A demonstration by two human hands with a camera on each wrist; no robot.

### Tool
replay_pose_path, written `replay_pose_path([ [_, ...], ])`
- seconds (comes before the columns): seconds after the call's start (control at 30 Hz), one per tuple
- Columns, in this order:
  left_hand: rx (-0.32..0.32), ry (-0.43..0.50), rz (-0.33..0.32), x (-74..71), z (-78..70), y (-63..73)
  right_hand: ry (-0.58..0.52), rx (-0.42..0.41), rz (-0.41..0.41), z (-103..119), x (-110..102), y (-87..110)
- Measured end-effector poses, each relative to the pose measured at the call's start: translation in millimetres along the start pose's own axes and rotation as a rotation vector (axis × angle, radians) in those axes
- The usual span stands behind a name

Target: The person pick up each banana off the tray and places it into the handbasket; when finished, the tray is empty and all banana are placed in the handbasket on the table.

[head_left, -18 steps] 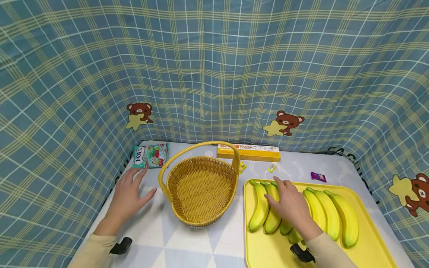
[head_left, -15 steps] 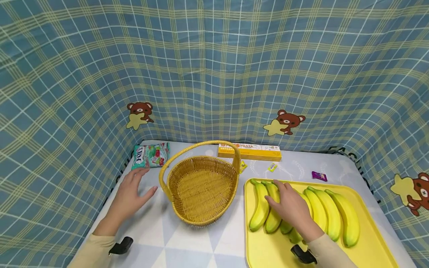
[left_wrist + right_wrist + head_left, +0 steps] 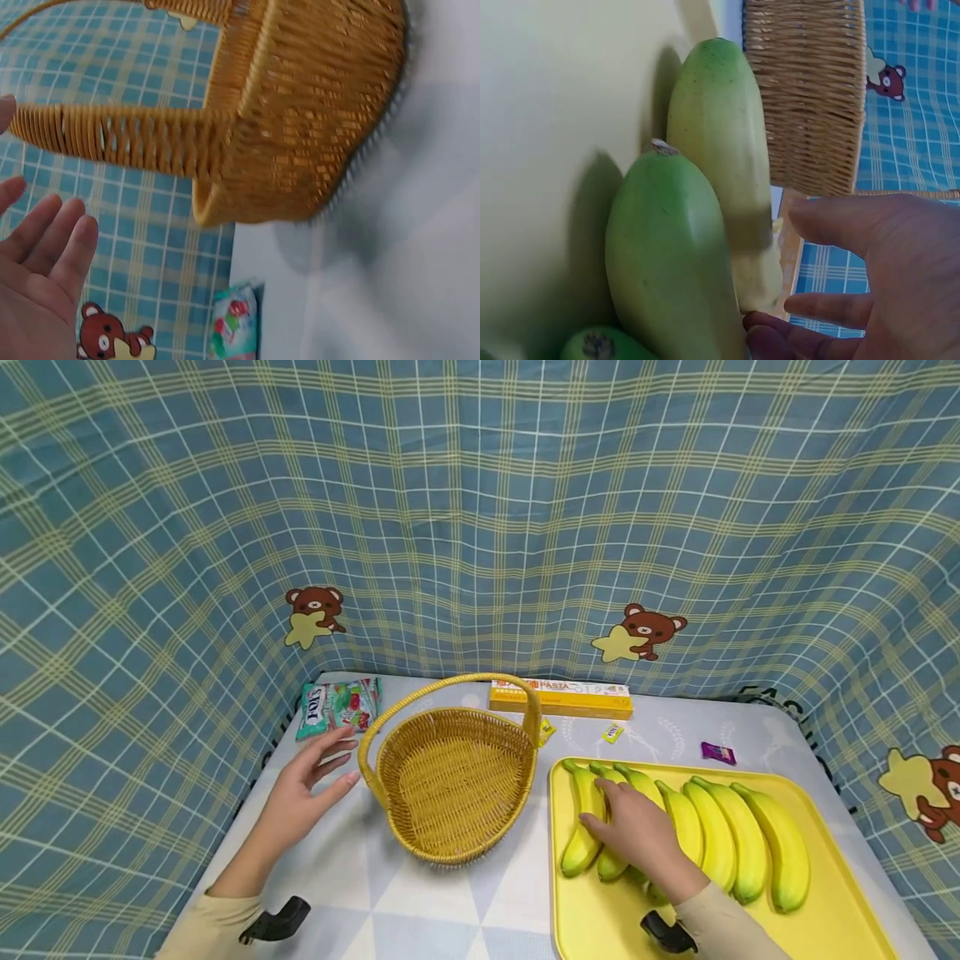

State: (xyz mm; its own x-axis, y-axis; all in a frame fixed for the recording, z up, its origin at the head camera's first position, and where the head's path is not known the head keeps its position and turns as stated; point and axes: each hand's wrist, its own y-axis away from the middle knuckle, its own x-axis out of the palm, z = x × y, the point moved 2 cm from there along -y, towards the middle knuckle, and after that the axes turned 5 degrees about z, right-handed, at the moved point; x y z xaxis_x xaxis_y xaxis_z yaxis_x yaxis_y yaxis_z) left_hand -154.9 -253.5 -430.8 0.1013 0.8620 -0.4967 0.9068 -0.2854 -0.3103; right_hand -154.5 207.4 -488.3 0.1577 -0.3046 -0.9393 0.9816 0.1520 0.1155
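My right hand (image 3: 645, 835) hovers low over the leftmost bananas on a yellow tray. Its fingertips dip between the leftmost banana (image 3: 582, 793) and the banana beside it (image 3: 611, 867), with the thumb over the leftmost one. In the right wrist view, fingers reach the far ends of these two bananas (image 3: 718, 127), and the thumb stays off to the side. Left of the wicker basket (image 3: 450, 856), my left hand (image 3: 296, 802) hangs with fingers spread loosely, holding nothing. The basket's handle (image 3: 150, 139) rises close to those fingers in the left wrist view.
Several more bananas (image 3: 738, 835) lie side by side on the yellow tray (image 3: 832, 893). Behind the basket are a candy bag (image 3: 337, 706), a pasta box (image 3: 562, 699), yellow candies (image 3: 613, 732) and a purple candy (image 3: 717, 753). A plaid curtain (image 3: 480, 527) encloses the table.
My right hand has shifted left and nearer, toward the leftmost bananas, uncovering the top of the third one. My left hand has turned slightly and moved a little toward the basket.
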Motion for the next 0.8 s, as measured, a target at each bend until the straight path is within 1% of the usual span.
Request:
replay_pose_path([
  [0.1,0.024,0.04,0.015,5.2,-8.1,-3.4,0.028,0.004,0.003,2.9,3.0,-1.3],
  [0.17,0.033,0.042,0.01,8.2,-11.7,-5.4,0.046,0.008,0.003,4.9,4.8,-2.0],
  [0.27,0.04,0.04,-0.006,10.8,-14.1,-6.9,0.067,0.013,0.007,9.0,7.4,-3.4],
  [0.33,0.038,0.032,-0.021,11.5,-14.7,-6.6,0.07,0.017,0.013,11.3,9.1,-4.3],
  [0.43,0.052,0.027,-0.038,11.8,-15.5,-6.1,0.06,0.015,0.012,14.7,10.4,-4.7],
  [0.63,0.036,0.025,-0.051,12.0,-16.1,-7.7,0.041,-0.001,-0.002,19.7,12.1,-4.9],
  [0.8,0.02,-0.01,-0.049,13.4,-14.4,-9.2,0.027,0.003,-0.011,20.7,13.8,-4.9],
])
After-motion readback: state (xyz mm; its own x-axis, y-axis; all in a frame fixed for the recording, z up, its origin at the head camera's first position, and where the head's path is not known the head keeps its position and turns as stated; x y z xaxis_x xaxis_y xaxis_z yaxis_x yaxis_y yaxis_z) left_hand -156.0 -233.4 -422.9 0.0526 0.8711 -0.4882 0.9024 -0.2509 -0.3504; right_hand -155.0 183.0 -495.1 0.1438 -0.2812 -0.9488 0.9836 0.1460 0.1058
